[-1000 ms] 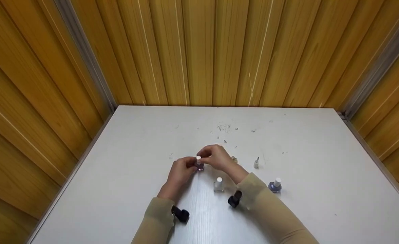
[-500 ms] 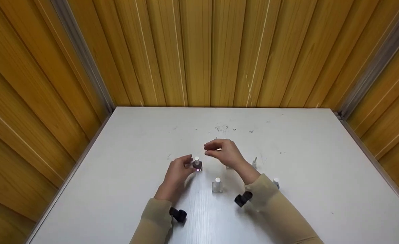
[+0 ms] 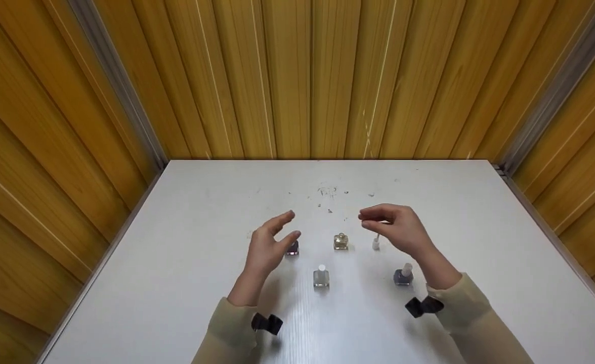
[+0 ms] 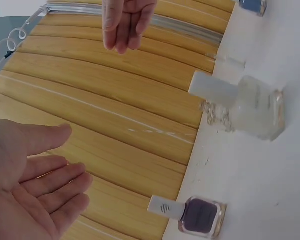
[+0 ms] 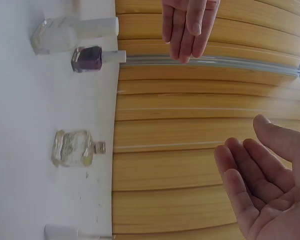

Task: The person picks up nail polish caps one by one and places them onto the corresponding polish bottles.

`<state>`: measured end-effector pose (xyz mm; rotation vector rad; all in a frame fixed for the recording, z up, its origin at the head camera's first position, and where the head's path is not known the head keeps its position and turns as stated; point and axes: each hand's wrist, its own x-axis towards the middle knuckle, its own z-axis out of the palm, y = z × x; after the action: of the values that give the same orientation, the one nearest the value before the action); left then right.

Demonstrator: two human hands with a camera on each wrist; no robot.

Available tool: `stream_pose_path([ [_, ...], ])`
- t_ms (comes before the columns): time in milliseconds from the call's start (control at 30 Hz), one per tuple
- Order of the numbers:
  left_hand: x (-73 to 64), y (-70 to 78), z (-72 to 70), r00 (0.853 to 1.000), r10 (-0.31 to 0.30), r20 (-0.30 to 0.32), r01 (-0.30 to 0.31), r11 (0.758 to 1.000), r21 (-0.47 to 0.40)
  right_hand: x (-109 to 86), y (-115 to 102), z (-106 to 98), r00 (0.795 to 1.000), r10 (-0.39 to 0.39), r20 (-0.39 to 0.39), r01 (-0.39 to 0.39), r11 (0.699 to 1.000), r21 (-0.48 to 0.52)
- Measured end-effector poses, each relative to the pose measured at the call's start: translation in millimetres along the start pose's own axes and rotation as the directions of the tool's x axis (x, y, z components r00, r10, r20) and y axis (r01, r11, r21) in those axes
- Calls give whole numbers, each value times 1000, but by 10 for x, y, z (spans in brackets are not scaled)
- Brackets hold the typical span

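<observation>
My left hand (image 3: 268,247) is raised with its fingers spread and nothing in it. Just past its thumb stands a dark purple nail polish bottle (image 3: 292,249), its white cap (image 4: 165,207) on; the hand partly covers it in the head view. My right hand (image 3: 398,230) hovers, fingers loosely bent and holding nothing, over a white brush cap (image 3: 376,244) that stands with its brush pointing up. Between the hands sits an uncapped bottle (image 3: 341,242) of clear glass with a yellowish tint, its bare neck (image 5: 100,147) showing.
Nearer to me stands a capped bottle of whitish polish (image 3: 321,278). A blue-violet capped bottle (image 3: 402,277) is below the right wrist. Dark specks (image 3: 328,192) mark the white table (image 3: 201,202), and wood-look panels (image 3: 297,81) enclose its back and sides.
My right hand has let go of the purple bottle's cap and moved right, over the brush cap. The left hand has released the bottle and lifted, fingers spreading. The purple bottle stays standing.
</observation>
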<state>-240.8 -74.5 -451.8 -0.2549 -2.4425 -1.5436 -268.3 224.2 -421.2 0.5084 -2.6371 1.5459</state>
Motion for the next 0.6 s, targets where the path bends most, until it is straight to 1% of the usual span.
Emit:
stream_pose_path([
  [100,5,-4,82,996,-18,92,24,997,-70,-108,138,-165,998,66,-22,-67,998,-13],
  [167,17,-32,128,988,-22,150,39,993,-110,-159,247,-248,994,107,-35,-107,994,-22],
  [267,51,-96,209,976,-8,219,40,989,-141,-205,429,-340,987,154,-50,-155,987,-31],
  [367,108,-170,300,960,-15,278,59,987,-150,-216,623,-391,980,194,-40,-195,981,-21],
  [433,151,-207,360,950,-33,309,80,987,-142,-213,739,-407,975,222,-23,-223,975,-11],
  [600,253,-301,505,929,-69,364,123,985,-125,-155,989,-403,964,264,34,-265,964,16],
])
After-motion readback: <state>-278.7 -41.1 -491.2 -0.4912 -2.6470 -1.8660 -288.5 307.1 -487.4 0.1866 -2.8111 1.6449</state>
